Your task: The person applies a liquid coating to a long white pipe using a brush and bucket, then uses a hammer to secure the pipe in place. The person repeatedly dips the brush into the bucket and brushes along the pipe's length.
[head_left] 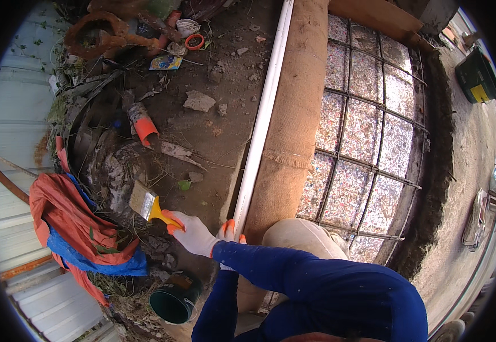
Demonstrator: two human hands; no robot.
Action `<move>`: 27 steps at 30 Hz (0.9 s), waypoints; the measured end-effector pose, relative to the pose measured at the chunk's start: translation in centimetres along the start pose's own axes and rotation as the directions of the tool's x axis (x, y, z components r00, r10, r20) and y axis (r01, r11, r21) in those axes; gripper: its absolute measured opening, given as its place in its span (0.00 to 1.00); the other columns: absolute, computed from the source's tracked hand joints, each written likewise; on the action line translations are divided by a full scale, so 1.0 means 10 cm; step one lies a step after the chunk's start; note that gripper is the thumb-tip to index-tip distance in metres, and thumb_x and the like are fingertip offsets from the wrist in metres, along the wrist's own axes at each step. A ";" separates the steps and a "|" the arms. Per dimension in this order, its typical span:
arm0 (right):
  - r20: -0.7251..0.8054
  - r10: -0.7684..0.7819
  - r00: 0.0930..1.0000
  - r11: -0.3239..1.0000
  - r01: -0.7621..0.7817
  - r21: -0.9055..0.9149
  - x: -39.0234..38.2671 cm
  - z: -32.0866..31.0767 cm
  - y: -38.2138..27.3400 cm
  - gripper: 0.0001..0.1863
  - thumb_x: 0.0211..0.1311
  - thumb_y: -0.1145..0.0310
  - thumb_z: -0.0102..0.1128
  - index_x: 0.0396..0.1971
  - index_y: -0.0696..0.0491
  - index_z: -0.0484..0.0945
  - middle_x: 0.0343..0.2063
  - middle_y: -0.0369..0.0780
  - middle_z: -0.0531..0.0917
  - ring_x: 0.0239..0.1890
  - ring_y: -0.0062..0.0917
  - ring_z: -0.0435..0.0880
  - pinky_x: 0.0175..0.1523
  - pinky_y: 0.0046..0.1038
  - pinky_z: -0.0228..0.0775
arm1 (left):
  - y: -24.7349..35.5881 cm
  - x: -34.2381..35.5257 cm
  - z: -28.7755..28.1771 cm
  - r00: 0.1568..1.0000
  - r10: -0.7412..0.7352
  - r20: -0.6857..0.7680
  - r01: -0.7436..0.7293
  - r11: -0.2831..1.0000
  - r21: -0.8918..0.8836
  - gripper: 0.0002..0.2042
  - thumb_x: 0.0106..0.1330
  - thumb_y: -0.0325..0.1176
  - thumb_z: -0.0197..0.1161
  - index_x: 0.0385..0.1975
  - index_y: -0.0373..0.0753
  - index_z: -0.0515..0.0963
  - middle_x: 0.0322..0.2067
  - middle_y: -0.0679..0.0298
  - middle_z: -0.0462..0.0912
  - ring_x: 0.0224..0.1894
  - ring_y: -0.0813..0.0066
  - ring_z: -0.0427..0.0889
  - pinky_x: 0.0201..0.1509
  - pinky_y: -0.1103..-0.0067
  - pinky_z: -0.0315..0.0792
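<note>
In my right hand [194, 233], gloved in white with orange fingertips, is a flat paintbrush [144, 200] with a yellow handle. The brush points left, over dark soil and debris. My right arm crosses above my left arm. Nearby, my left hand [228, 231], in the same kind of glove, has its fingers around the lower part of a long white pipe [263, 122], partly hidden by my right arm. The pipe runs away from me beside a strip of brown burlap [293, 85]. Below my hands stands a dark green bucket [171, 302], its opening toward me.
Right of the burlap, a rebar grid [348, 97] lies over speckled sheeting in a trench. Orange and blue tarpaulin [77, 222] is bunched by the corrugated metal wall [17, 137]. A broken orange pipe piece [143, 126] and stones [199, 101] lie on the soil. Another bucket [477, 77] stands far right.
</note>
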State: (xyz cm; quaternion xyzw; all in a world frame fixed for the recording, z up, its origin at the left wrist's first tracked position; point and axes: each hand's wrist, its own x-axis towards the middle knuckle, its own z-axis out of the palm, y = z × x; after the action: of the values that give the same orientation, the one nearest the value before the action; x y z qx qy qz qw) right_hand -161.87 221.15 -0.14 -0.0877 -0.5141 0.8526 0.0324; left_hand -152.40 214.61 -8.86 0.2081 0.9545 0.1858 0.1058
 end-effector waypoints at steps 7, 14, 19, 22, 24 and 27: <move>0.074 0.006 0.997 0.999 -0.002 -0.046 -0.08 0.05 -0.07 0.26 0.76 0.71 0.63 0.72 0.54 0.75 0.51 0.47 0.90 0.46 0.28 0.89 0.54 0.29 0.79 | 0.18 -1.31 -0.72 0.975 -0.217 -0.055 0.216 0.976 -0.019 0.28 0.60 0.28 0.73 0.63 0.36 0.79 0.60 0.46 0.82 0.61 0.42 0.81 0.66 0.58 0.75; 0.173 0.068 0.982 0.988 -0.042 -0.149 -0.20 -0.06 -0.04 0.26 0.75 0.72 0.63 0.71 0.56 0.75 0.53 0.49 0.90 0.49 0.32 0.92 0.57 0.30 0.79 | 0.08 -3.06 -0.94 0.840 -0.535 -0.093 0.537 0.844 -0.001 0.27 0.60 0.28 0.72 0.63 0.35 0.80 0.61 0.44 0.80 0.64 0.42 0.78 0.70 0.58 0.72; 0.244 0.099 0.965 0.991 -0.074 -0.109 -0.49 0.18 0.02 0.27 0.76 0.77 0.59 0.73 0.57 0.74 0.45 0.39 0.89 0.37 0.16 0.82 0.42 0.20 0.75 | 0.09 -4.08 -1.08 0.711 -0.668 -0.220 0.675 0.736 -0.050 0.23 0.64 0.30 0.69 0.60 0.34 0.81 0.61 0.46 0.81 0.64 0.43 0.78 0.70 0.59 0.72; 0.282 0.182 0.942 0.978 -0.143 -0.155 -0.77 0.31 0.01 0.27 0.77 0.77 0.57 0.74 0.57 0.72 0.43 0.37 0.88 0.32 0.11 0.78 0.34 0.16 0.70 | 0.06 -4.00 -1.06 0.662 -0.686 -0.303 0.686 0.717 -0.123 0.21 0.66 0.33 0.68 0.59 0.35 0.82 0.59 0.49 0.83 0.63 0.45 0.79 0.69 0.59 0.73; 0.330 0.205 0.922 0.972 -0.152 -0.180 -1.07 0.51 0.03 0.27 0.78 0.76 0.57 0.74 0.57 0.72 0.43 0.37 0.87 0.32 0.12 0.78 0.33 0.16 0.70 | 0.10 -4.07 -1.07 0.638 -0.710 -0.297 0.693 0.698 -0.180 0.21 0.66 0.34 0.68 0.58 0.36 0.82 0.59 0.50 0.83 0.63 0.47 0.79 0.69 0.59 0.73; 0.423 0.267 0.866 0.953 -0.173 -0.247 -1.43 0.75 -0.06 0.27 0.78 0.77 0.57 0.74 0.59 0.72 0.49 0.37 0.87 0.39 0.15 0.83 0.37 0.17 0.74 | 0.14 -4.23 -1.06 0.606 -0.734 -0.306 0.691 0.677 -0.254 0.21 0.66 0.35 0.68 0.58 0.37 0.83 0.59 0.52 0.84 0.63 0.49 0.79 0.69 0.59 0.73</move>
State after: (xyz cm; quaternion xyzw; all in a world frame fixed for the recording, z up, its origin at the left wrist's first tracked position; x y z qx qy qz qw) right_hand -149.18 212.87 5.51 0.0516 -0.5772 0.7914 -0.1949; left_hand -117.20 194.05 6.61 -0.2362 0.9471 0.2172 -0.0064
